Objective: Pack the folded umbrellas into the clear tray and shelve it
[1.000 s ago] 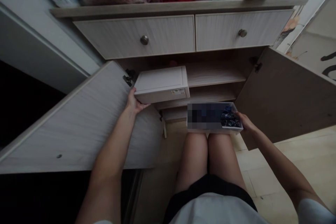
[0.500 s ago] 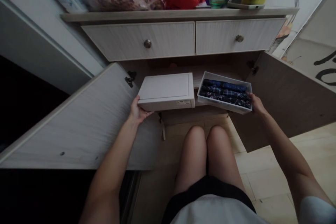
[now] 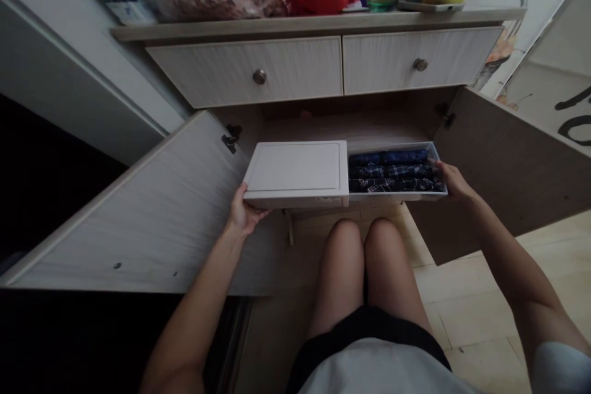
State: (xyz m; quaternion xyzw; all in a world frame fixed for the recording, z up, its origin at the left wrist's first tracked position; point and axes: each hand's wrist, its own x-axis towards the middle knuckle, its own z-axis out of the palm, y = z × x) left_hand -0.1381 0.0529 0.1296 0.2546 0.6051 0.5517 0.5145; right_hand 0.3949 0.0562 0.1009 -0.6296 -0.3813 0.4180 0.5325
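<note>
My left hand [image 3: 244,214] grips the left end of a white box [image 3: 298,172] with a flat lid, held in front of the open cabinet. My right hand [image 3: 451,180] grips the right end of an open white tray [image 3: 397,197] filled with rolled dark blue plaid cloths [image 3: 392,171]. The tray's left end sits level with the white box and slides into it like a drawer. Both are held above my knees [image 3: 364,240], in front of the cabinet's shelves.
The cabinet has two shut drawers with round knobs [image 3: 259,76] above the open compartment. Its left door [image 3: 138,215] and right door [image 3: 512,166] stand wide open beside my arms. Bags and bottles crowd the cabinet top [image 3: 318,18]. Pale wooden floor lies below right.
My right hand lifted the tray from knee level and brought it level with the white box, its left end now inside. The box came slightly lower and nearer.
</note>
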